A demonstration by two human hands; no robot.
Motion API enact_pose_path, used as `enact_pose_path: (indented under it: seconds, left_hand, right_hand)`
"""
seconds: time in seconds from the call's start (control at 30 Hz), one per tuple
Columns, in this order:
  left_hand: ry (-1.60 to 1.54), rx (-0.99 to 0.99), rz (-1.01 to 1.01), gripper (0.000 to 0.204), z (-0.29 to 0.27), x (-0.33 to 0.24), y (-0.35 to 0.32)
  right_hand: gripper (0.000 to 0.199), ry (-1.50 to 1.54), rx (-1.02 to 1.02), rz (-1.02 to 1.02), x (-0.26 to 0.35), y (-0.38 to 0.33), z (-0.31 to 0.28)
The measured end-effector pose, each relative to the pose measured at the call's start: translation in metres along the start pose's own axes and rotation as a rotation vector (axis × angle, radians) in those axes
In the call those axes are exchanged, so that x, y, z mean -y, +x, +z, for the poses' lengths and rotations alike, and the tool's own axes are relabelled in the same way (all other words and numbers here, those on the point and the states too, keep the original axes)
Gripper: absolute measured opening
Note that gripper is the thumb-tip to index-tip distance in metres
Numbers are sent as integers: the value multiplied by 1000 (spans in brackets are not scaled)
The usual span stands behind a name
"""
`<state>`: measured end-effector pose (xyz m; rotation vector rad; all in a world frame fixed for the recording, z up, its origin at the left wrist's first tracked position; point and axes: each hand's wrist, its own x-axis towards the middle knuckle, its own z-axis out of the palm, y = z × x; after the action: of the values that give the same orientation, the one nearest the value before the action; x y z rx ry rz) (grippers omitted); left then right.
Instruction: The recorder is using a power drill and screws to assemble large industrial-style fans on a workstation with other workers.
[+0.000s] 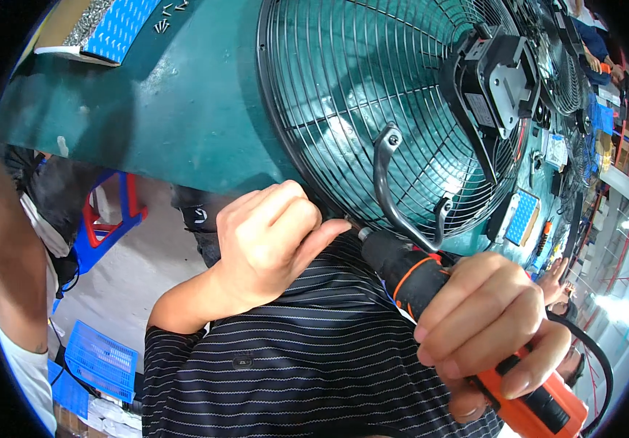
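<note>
Black wire makes up the round fan guard (373,95), which lies flat on the green workbench (161,102) with its near rim at the bench edge, just above the striped shirt (307,358). An orange and black power screwdriver (446,321) is gripped by the right hand (486,328), whose fingers are wrapped tight around the body, and its tip is pointed up and to the left at the rim of the guard. The left hand (274,233) is curled at that same spot, thumb and forefinger pinched together as if on a small screw, though the screw itself cannot be made out. For the step to be done well, the tool is best kept in line with the fastener, pressed in steadily and run slowly at first, with the pinching fingers kept clear of the turning bit. The right wrist is bent slightly, with the forearm coming in from the lower right; the left forearm is brought up from the lower edge and the wrist is flexed toward the rim. A curved black handle (402,190) is fixed on the guard just beyond the bit, and a motor block (493,80) is mounted at its centre
</note>
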<state>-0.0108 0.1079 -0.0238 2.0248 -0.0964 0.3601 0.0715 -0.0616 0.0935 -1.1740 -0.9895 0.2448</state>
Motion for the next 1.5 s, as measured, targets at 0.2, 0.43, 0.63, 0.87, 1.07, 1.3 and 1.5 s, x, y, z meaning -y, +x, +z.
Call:
enact_pose_path:
  seconds: [0.2,0.43,0.63,0.87,1.07,1.3,1.5]
  left_hand:
    - [-20,-18,-4,40,-3,1,1]
    - [-17,-3,-23,36,-3,2,4]
    - [-24,-4,-41,36,-5,0,6]
    - [7,51,-43,34,-11,-5,9]
    - [-4,172,-106,31,-25,-9,13]
    - [-254,-251,-204,44,-39,30,75]
    - [-283,-24,-188,58,-20,42,133]
  right_hand:
    - [42,-29,29,103,0,10,10]
    - [35,101,201,110,-8,21,3]
    - [17,208,245,107,-18,25,3]
    - [17,310,316,50,-21,26,-6]
    - [19,406,480,24,-16,29,-21]
    - [39,614,-11,-180,45,-19,-65]
    - [30,-51,-1033,255,87,-131,-78]
